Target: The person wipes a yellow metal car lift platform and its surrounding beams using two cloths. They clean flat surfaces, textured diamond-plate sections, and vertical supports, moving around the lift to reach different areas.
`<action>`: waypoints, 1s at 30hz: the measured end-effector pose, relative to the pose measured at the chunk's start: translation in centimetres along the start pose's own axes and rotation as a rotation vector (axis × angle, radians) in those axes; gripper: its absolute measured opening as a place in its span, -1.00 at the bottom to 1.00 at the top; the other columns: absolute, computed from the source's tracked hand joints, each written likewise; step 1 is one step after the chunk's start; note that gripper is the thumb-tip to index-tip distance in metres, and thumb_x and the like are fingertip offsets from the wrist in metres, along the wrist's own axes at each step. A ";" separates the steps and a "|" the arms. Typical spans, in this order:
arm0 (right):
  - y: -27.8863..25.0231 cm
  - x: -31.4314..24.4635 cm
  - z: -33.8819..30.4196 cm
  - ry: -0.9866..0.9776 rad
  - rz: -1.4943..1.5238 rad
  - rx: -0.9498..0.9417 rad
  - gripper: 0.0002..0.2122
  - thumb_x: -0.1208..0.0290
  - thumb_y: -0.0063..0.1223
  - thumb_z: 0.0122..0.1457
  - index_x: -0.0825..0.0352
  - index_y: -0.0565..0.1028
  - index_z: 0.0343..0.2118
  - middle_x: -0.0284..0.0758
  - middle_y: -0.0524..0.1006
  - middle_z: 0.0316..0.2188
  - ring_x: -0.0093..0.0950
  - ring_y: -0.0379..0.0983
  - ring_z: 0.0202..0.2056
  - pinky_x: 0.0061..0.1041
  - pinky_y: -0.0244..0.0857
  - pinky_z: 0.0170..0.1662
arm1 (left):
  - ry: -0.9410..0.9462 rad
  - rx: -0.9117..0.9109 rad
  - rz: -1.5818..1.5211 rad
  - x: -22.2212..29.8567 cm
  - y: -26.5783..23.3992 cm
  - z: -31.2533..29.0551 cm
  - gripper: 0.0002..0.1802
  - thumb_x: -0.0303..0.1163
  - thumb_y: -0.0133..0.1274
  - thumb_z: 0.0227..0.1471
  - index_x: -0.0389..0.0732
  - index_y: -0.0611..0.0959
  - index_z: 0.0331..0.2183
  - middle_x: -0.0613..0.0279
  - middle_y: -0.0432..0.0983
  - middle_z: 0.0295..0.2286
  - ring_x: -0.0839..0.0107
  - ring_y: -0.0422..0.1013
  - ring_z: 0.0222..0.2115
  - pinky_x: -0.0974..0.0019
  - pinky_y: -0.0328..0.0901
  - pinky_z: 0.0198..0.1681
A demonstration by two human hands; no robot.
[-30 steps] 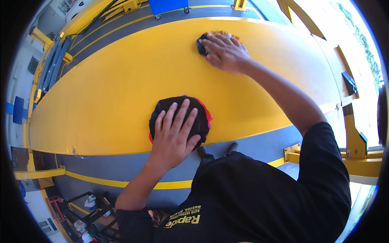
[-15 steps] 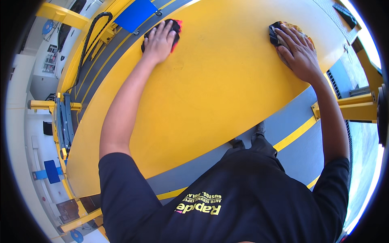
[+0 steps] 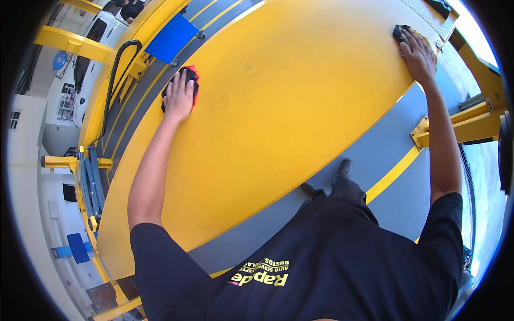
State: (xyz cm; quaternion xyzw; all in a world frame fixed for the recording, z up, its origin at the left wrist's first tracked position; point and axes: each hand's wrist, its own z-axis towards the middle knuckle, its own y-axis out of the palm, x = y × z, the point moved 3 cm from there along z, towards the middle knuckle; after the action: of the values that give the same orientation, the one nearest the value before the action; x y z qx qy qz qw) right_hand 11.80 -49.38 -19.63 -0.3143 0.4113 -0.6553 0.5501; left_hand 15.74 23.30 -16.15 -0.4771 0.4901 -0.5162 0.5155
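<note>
A large smooth yellow panel (image 3: 278,128) stretches out before me, with faint dark smudges near its middle. Near its left edge, my left hand (image 3: 179,99) presses a bunched black and red cloth (image 3: 190,75) against the surface, fingers draped over it. Far to the right, my right hand (image 3: 418,58) lies over a second cloth (image 3: 398,33), black and yellowish, close to the panel's right end. Both palms cover much of the cloths, so how tightly the fingers grip is partly hidden.
A blue wheeled cart (image 3: 171,40) stands beyond the left edge. Yellow lift parts (image 3: 455,128) rise at the right, more (image 3: 75,43) at the left. A white vehicle (image 3: 101,35) and another person (image 3: 131,8) show at upper left. My shoes (image 3: 346,168) are on the grey floor.
My left hand has slid left and nearer with its cloth. The right hand has moved rightward with its cloth, toward the panel's end. Another person has come into view at upper left.
</note>
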 end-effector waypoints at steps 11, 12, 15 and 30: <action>-1.5 0.9 0.4 -0.118 -0.045 -0.019 -0.47 -0.08 -0.15 0.44 -0.03 0.40 0.39 -0.42 0.25 0.49 -0.27 0.08 0.50 -0.06 -0.13 0.52 | 0.868 0.082 -0.171 28.4 -2.2 -6.6 -0.34 0.04 -0.05 0.38 0.22 0.35 0.43 0.22 0.11 0.47 -0.08 0.06 0.45 -0.46 -0.10 0.42; -1.9 0.1 1.0 -0.066 -0.035 -0.024 -0.43 -0.11 -0.18 0.42 -0.03 0.37 0.42 -0.43 0.24 0.50 -0.29 0.05 0.51 -0.07 -0.17 0.53 | 0.806 0.199 -0.273 24.6 -0.4 -0.7 -0.33 0.11 -0.08 0.37 0.22 0.37 0.41 0.15 0.10 0.47 -0.13 0.05 0.44 -0.50 -0.10 0.41; -2.6 -3.0 2.2 -0.017 0.052 -0.105 -0.39 -0.14 -0.21 0.39 -0.04 0.34 0.44 -0.42 0.20 0.52 -0.26 0.03 0.52 -0.05 -0.23 0.55 | 0.196 0.041 -0.044 16.2 1.2 11.7 -0.23 0.22 -0.35 0.46 0.10 0.12 0.51 0.06 -0.05 0.50 -0.24 -0.06 0.46 -0.47 -0.15 0.44; -1.7 -0.2 6.2 -0.143 0.231 -0.101 -0.41 -0.09 -0.18 0.37 0.02 0.41 0.39 -0.35 0.29 0.48 -0.23 0.10 0.50 0.05 -0.17 0.51 | 0.233 0.097 0.160 21.4 0.8 16.3 -0.35 0.03 -0.31 0.50 -0.13 0.31 0.40 -0.01 0.10 0.45 -0.19 0.12 0.40 -0.28 0.09 0.39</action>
State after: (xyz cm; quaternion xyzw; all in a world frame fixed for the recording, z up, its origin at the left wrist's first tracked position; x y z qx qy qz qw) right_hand 16.43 -50.28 -15.25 -0.3381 0.4368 -0.5422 0.6332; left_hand 31.78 1.70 -16.19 -0.3478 0.5575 -0.5483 0.5173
